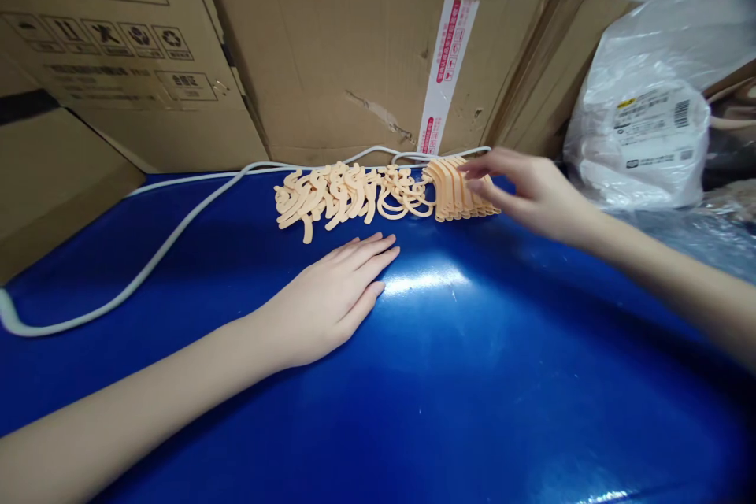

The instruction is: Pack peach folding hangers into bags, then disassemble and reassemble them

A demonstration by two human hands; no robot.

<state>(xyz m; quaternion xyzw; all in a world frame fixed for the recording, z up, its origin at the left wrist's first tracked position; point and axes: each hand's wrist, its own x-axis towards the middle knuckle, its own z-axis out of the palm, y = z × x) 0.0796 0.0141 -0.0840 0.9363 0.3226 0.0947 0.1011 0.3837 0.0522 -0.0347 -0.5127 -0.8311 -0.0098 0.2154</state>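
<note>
Several small peach-coloured curved plastic pieces lie in a loose heap (pixel 342 193) at the far side of a glossy blue table (pixel 484 378). To the right of the heap, more of the same pieces stand packed in a neat row (pixel 453 190). My right hand (pixel 525 189) reaches in from the right, its fingertips curled over the right end of that row and touching it. My left hand (pixel 331 295) lies flat on the blue surface, fingers stretched and together, just in front of the heap and holding nothing.
A white cable (pixel 177 228) runs from the left table edge along the back behind the pieces. Large cardboard boxes (pixel 354 55) wall off the rear and left. A white plastic bag (pixel 641 122) with a barcode label sits at the right.
</note>
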